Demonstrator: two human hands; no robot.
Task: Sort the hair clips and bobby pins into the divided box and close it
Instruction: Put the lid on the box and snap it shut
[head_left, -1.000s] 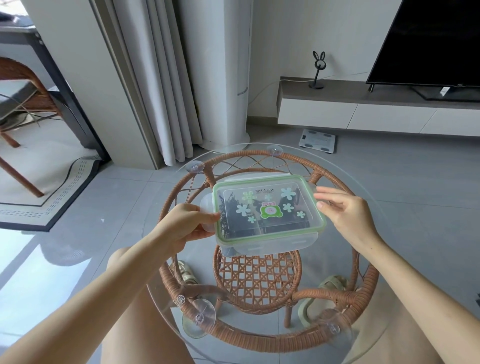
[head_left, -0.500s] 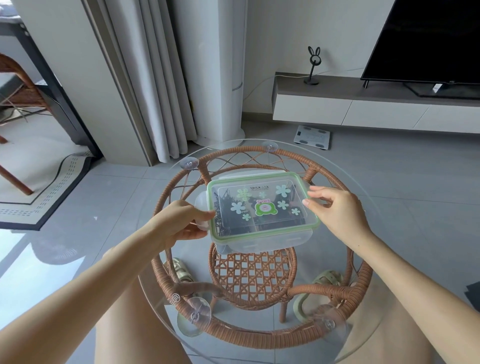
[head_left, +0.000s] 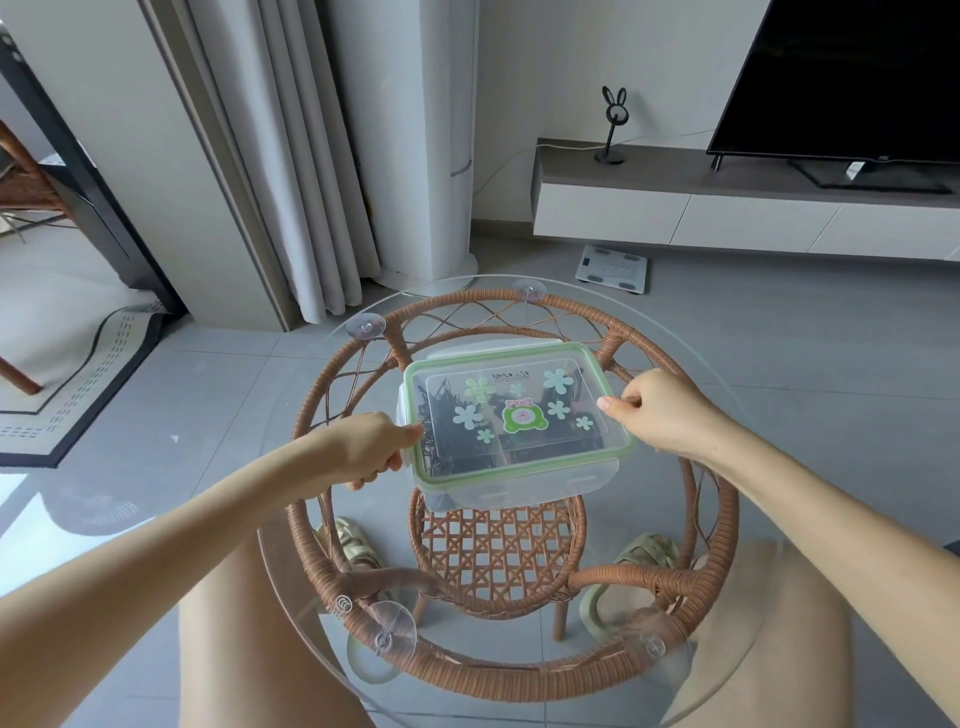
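Note:
The clear divided box (head_left: 524, 480) stands on the round glass table (head_left: 769, 415), its green-rimmed lid (head_left: 511, 413) with flower stickers lying flat on top. Dark bobby pins (head_left: 441, 415) and hair clips show through the lid in separate compartments. My left hand (head_left: 371, 449) is curled around the latch on the box's left side, thumb on the lid's edge. My right hand (head_left: 657, 415) presses the right side, thumb on the lid's rim and fingers folded over the right latch. The front latch flap (head_left: 540, 488) hangs down at the near side.
The glass top rests on a wicker frame (head_left: 691, 577) with suction cups. My knees and sandals show below the glass. A TV stand (head_left: 727, 208) with a television lies far right, curtains (head_left: 291, 156) far left, a scale (head_left: 613, 267) on the floor.
My fingers on both hands have curled down over the side latches; before, the right hand's fingers lay stretched across the lid's edge. The box stays in place.

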